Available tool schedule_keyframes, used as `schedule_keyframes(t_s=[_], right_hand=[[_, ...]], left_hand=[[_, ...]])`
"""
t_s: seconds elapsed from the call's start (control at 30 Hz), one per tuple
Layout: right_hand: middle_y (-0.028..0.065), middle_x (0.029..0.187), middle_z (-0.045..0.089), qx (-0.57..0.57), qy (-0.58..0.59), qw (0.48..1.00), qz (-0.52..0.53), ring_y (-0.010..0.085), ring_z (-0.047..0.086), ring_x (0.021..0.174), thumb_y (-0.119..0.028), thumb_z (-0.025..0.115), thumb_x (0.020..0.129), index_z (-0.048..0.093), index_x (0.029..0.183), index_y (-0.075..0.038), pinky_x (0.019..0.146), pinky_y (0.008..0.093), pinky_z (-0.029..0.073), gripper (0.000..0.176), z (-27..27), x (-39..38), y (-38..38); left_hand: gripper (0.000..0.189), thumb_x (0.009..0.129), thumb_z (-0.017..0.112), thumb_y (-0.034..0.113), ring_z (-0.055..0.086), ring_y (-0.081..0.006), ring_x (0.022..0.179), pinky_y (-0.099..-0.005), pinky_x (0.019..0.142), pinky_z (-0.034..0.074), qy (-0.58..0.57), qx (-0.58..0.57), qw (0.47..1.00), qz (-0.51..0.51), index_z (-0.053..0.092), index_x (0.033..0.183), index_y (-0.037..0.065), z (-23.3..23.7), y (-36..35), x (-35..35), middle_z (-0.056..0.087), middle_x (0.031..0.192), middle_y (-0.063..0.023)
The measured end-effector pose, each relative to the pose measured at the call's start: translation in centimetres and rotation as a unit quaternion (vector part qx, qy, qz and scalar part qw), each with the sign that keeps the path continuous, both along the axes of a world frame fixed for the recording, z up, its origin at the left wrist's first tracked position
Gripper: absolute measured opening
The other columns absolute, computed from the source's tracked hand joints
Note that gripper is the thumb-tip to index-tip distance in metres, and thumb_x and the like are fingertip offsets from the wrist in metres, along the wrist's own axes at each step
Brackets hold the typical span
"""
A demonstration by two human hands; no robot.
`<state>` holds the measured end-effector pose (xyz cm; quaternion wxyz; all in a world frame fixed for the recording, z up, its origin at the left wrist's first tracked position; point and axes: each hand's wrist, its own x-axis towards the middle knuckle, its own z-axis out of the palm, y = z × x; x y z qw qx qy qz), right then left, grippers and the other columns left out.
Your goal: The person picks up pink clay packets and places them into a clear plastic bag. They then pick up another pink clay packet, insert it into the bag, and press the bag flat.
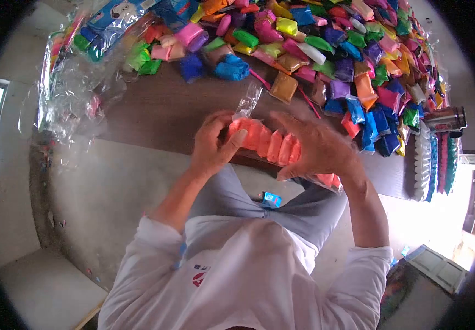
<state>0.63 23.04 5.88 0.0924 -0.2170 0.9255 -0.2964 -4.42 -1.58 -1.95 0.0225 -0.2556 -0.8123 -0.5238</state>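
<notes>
A long transparent bag holding a row of coral-red clay packets [274, 146] lies across my lap side of the table edge. My left hand [214, 142] grips its left end, with the thumb pressed on the first packet. Above that thumb the loose end of the bag [248, 100] sticks up. Over the right part of the row curves my right hand [322, 144], fingers on the far side and thumb on the near side. That palm hides some of the packets; a few more show below the right wrist.
A big heap of small colourful packets [325, 47] covers the back and right of the brown table [155, 113]. Crumpled transparent plastic [75, 110] lies at left. Filled strips [421, 165] hang over the right edge beside a can [445, 119]. A blue packet [271, 200] lies between my legs.
</notes>
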Motion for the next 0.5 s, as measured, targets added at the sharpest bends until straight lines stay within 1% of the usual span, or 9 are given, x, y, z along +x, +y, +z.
schedule_keyframes(t_s=[0.03, 0.17, 0.23, 0.27, 0.33, 0.37, 0.43, 0.47, 0.5], right_hand=[[0.0196, 0.126, 0.055, -0.007, 0.007, 1.000, 0.019, 0.0355, 0.052, 0.118, -0.037, 0.087, 0.052, 0.036, 0.140, -0.004, 0.098, 0.0422, 0.042, 0.106, 0.2, -0.3, -0.1], [0.0196, 0.128, 0.054, -0.043, 0.006, 0.999, 0.020, 0.0356, 0.050, 0.120, -0.036, 0.086, 0.054, 0.037, 0.139, -0.005, 0.101, 0.0419, 0.040, 0.104, 0.1, -1.6, -1.2], [0.0198, 0.126, 0.055, -0.033, 0.016, 0.997, 0.062, 0.0356, 0.052, 0.118, -0.033, 0.085, 0.055, 0.041, 0.137, -0.006, 0.098, 0.0423, 0.041, 0.097, -0.2, -2.3, -2.0], [0.0198, 0.126, 0.055, -0.033, 0.016, 0.997, 0.063, 0.0356, 0.052, 0.118, -0.033, 0.085, 0.055, 0.041, 0.137, -0.006, 0.098, 0.0423, 0.041, 0.097, -0.2, -2.3, -2.4], [0.0196, 0.116, 0.058, -0.061, 0.062, 0.994, 0.073, 0.0377, 0.054, 0.111, -0.025, 0.083, 0.052, 0.047, 0.132, -0.011, 0.091, 0.0459, 0.044, 0.088, -0.3, -2.2, -3.0], [0.0196, 0.116, 0.058, -0.061, 0.062, 0.993, 0.074, 0.0377, 0.054, 0.111, -0.025, 0.083, 0.052, 0.047, 0.132, -0.011, 0.091, 0.0459, 0.044, 0.088, -0.6, -2.1, -3.1], [0.0186, 0.107, 0.061, -0.082, -0.022, 0.995, 0.051, 0.0385, 0.057, 0.103, -0.024, 0.082, 0.053, 0.049, 0.130, -0.014, 0.088, 0.0456, 0.046, 0.085, -1.1, -2.0, -3.2], [0.0186, 0.107, 0.061, -0.082, -0.020, 0.995, 0.051, 0.0385, 0.057, 0.103, -0.024, 0.082, 0.053, 0.049, 0.130, -0.014, 0.088, 0.0456, 0.046, 0.085, -1.0, -1.9, -3.2], [0.0178, 0.111, 0.061, -0.054, -0.043, 0.996, 0.047, 0.0365, 0.056, 0.107, -0.027, 0.083, 0.053, 0.048, 0.131, -0.010, 0.091, 0.0444, 0.044, 0.087, -0.5, -1.9, -3.2]], left_hand=[[0.043, 0.085, 0.065, 0.039, 0.059, -0.0295, 0.101, -0.0343, 0.087, 0.046, -0.004, 0.005, 1.000, -0.008, 0.066, 0.104, 0.001, 0.1, 0.0, 0.0, 0.062, 0.105, -0.0159], [0.041, 0.086, 0.064, 0.038, 0.059, -0.0299, 0.100, -0.0347, 0.086, 0.046, -0.007, 0.004, 1.000, -0.010, 0.065, 0.102, 0.001, 0.3, -0.1, 0.0, 0.062, 0.105, -0.0167], [0.039, 0.087, 0.062, 0.036, 0.059, -0.0304, 0.100, -0.0355, 0.087, 0.046, -0.015, 0.023, 1.000, -0.010, 0.065, 0.101, 0.000, 0.2, -0.2, 0.0, 0.062, 0.105, -0.0170], [0.039, 0.087, 0.062, 0.036, 0.059, -0.0304, 0.100, -0.0355, 0.087, 0.046, -0.014, 0.023, 1.000, -0.009, 0.065, 0.101, 0.000, 0.0, -0.1, 0.0, 0.062, 0.105, -0.0170], [0.037, 0.088, 0.061, 0.035, 0.059, -0.0314, 0.101, -0.0369, 0.088, 0.046, 0.013, 0.014, 1.000, 0.014, 0.065, 0.101, 0.000, -0.5, -0.1, 0.1, 0.062, 0.106, -0.0174], [0.037, 0.088, 0.061, 0.035, 0.059, -0.0314, 0.101, -0.0369, 0.088, 0.046, 0.013, 0.014, 1.000, 0.016, 0.065, 0.101, 0.000, -0.5, 0.0, 0.1, 0.062, 0.106, -0.0174], [0.036, 0.088, 0.061, 0.034, 0.059, -0.0324, 0.102, -0.0381, 0.090, 0.046, 0.013, -0.012, 1.000, 0.020, 0.065, 0.102, 0.001, -0.4, 0.0, 0.1, 0.062, 0.107, -0.0179], [0.036, 0.088, 0.061, 0.034, 0.059, -0.0324, 0.102, -0.0381, 0.090, 0.046, 0.014, -0.012, 1.000, 0.021, 0.065, 0.102, 0.001, -0.5, 0.1, 0.0, 0.062, 0.107, -0.0179], [0.036, 0.088, 0.061, 0.034, 0.059, -0.0326, 0.102, -0.0385, 0.090, 0.046, 0.022, -0.015, 0.999, 0.020, 0.065, 0.102, 0.001, -0.6, 0.1, 0.0, 0.062, 0.107, -0.0181]])
